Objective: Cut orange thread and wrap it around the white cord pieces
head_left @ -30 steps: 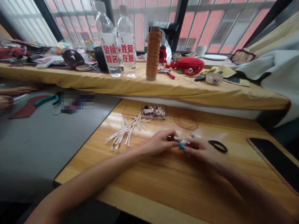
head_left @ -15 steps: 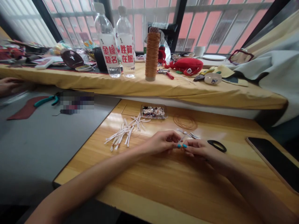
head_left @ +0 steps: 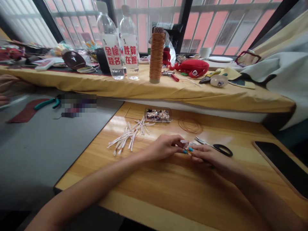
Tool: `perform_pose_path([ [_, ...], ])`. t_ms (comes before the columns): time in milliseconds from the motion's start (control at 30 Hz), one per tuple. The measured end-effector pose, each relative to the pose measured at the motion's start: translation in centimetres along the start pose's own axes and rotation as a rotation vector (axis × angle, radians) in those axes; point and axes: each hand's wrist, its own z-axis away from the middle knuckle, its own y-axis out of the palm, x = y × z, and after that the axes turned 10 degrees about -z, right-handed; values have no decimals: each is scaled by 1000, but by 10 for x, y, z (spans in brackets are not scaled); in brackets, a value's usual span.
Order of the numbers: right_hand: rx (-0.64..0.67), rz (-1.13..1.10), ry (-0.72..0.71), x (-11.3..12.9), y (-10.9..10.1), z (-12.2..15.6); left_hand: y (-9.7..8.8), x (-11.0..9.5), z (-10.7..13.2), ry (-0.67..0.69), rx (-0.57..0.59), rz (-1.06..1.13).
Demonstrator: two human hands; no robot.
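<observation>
My left hand (head_left: 166, 147) and my right hand (head_left: 204, 155) meet fingertip to fingertip low over the wooden table (head_left: 168, 192). Both are closed in a pinch on a small white strip (head_left: 185, 141), with a turquoise bit showing between the fingertips. A pile of similar white strips (head_left: 130, 136) lies to the left of my left hand. Scissors with black handles (head_left: 215, 147) lie just behind my right hand. A clear tray of small beads (head_left: 158, 115) and a coil of orange thread (head_left: 191, 126) sit farther back.
A black phone (head_left: 281, 166) lies at the table's right edge. Behind, a yellow-covered ledge (head_left: 216, 94) carries two water bottles (head_left: 120, 41), an orange thread spool (head_left: 156, 54), a red plush toy (head_left: 191, 68) and pliers. Another person's hands (head_left: 6, 86) and teal pliers (head_left: 45, 103) are at far left on grey matting.
My hands sank slightly toward the table and the white strip shifted between my fingertips. The scissors' blades show more clearly behind my right hand. The other person's hands at far left moved.
</observation>
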Motion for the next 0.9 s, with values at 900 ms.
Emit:
perform_pose_path([
  [900,-468,1603,-1012,-14,4,-7,-7,13,-11,-342,53,426],
])
